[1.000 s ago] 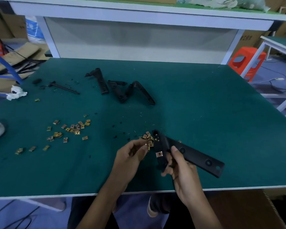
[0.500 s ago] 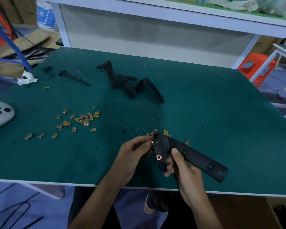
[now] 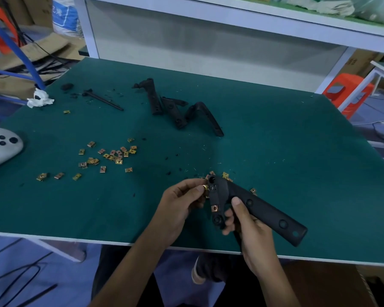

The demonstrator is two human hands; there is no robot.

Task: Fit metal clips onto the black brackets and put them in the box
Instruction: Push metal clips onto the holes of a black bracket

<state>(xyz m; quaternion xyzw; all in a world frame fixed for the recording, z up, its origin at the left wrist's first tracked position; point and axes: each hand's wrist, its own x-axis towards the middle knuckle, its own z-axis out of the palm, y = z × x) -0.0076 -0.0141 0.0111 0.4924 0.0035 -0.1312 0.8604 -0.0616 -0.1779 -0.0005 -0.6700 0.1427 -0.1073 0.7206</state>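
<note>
My right hand (image 3: 245,227) grips a long black bracket (image 3: 262,211) near its bent end, above the front of the green table (image 3: 275,140). One metal clip (image 3: 215,208) sits fitted on the bracket's short arm. My left hand (image 3: 179,203) pinches another small metal clip (image 3: 205,187) against the bracket's upper edge. A few loose clips (image 3: 225,175) lie just behind the bracket. More clips (image 3: 111,155) are scattered at the left. Three more black brackets (image 3: 175,109) lie in a pile further back.
A white controller (image 3: 0,147) lies at the left edge. A thin black rod (image 3: 103,100) and a crumpled white tissue (image 3: 39,100) sit at the far left. A brown cardboard box (image 3: 324,282) shows below the table's front edge at the right. An orange stool (image 3: 346,91) stands beyond the right edge.
The view has shifted, so the table sits lower and to the right. My left hand has brought its clip up against the bracket's upper edge. My right hand keeps its grip.
</note>
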